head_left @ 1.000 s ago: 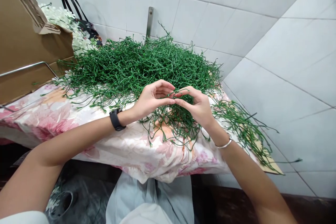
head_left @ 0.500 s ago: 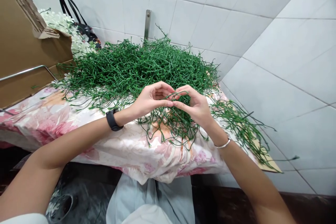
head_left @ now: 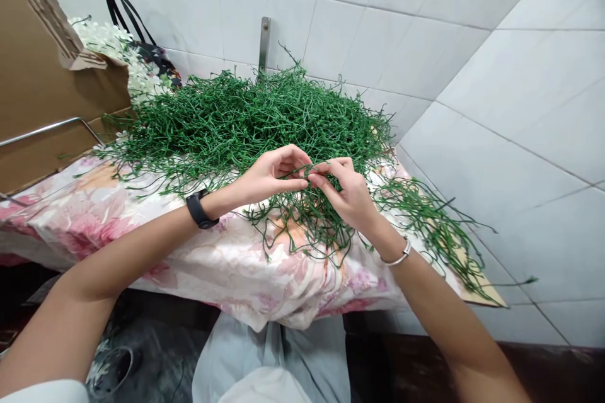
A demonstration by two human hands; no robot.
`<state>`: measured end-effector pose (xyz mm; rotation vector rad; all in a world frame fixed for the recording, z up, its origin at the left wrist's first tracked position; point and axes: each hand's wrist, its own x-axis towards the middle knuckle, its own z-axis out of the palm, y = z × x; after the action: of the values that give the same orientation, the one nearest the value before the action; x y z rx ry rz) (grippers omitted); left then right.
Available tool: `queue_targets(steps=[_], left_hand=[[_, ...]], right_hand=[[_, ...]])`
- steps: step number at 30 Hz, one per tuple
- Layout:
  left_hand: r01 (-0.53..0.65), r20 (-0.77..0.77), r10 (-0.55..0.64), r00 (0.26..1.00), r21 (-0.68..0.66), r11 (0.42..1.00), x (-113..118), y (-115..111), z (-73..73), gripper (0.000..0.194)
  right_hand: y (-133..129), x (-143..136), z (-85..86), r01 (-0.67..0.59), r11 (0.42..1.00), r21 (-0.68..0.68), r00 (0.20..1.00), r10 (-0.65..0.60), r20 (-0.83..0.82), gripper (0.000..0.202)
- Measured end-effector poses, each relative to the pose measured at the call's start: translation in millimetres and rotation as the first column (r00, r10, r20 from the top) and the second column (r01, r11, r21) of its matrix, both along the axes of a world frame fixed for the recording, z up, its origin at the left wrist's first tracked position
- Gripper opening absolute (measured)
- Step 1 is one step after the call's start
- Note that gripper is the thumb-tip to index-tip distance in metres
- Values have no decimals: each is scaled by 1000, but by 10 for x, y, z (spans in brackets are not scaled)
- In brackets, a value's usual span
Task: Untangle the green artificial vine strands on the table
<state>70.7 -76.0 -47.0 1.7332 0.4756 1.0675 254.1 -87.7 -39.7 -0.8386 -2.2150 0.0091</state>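
A floral cloth (head_left: 142, 220) covers the table, bearing a large pile of green stems (head_left: 246, 116) at its far side. At the pile's near edge, the left hand (head_left: 269, 176) and right hand (head_left: 347, 195) meet, fingertips pinching one green stem (head_left: 316, 167) between them.

Left hand (head_left: 269, 176) and right hand (head_left: 347, 195) meet, fingers pinched together.

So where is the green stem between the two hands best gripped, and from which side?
Probably on its bare middle, pinched from both ends: the left hand and right hand meet fingertip to fingertip on the thin stem, which is lifted just above the tangled green pile, so coming from above avoids snagging.
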Motion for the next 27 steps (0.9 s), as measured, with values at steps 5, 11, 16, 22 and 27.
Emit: queue_targets(steps=[5,11,16,22,27], left_hand=[[-33,86,34,996,-9,999,22,7,-22,21],[-118,139,131,981,-98,988,47,3,-47,18],[-166,134,188,973,-155,974,56,-9,-46,16],[-211,146,239,960,-184,960,38,4,-44,15],[-219,145,258,955,-241,946,50,-7,-37,13]], right_hand=[[-14,-15,4,6,980,-201,995,-25,-92,10],[-28,-57,-48,-4,982,-191,986,-28,-167,14],[-44,-62,-68,56,997,54,998,-54,-36,9],[46,-18,-105,11,955,295,999,-26,46,23],[46,-17,-83,72,846,528,978,-163,128,21]])
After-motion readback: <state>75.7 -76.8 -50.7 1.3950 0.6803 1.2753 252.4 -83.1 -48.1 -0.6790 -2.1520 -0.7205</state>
